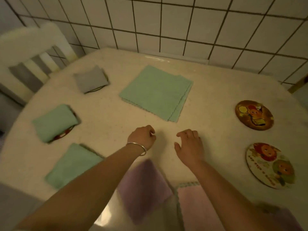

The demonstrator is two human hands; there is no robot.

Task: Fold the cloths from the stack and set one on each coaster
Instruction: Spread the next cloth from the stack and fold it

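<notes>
- Green stack [156,93] lies flat at upper centre, just beyond both hands; two bare coasters [254,115] wait at right.
- Best next: lift only the top cloth by a near corner.
- Left hand [141,137] hangs loosely curled, empty.
- Right hand [190,144] is relaxed, fingers half spread, holding nothing.

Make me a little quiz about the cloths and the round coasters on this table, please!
1. True or false: the stack of green cloths lies flat and unfolded in the middle of the table.
2. How many round coasters on the right side have no cloth on them?
3. Which is being held by the hands? A) a green cloth B) a coaster C) nothing

Key:
1. True.
2. Two: the far coaster and the near coaster.
3. C. The left hand and the right hand hover over the table with loosely curled fingers.
</notes>
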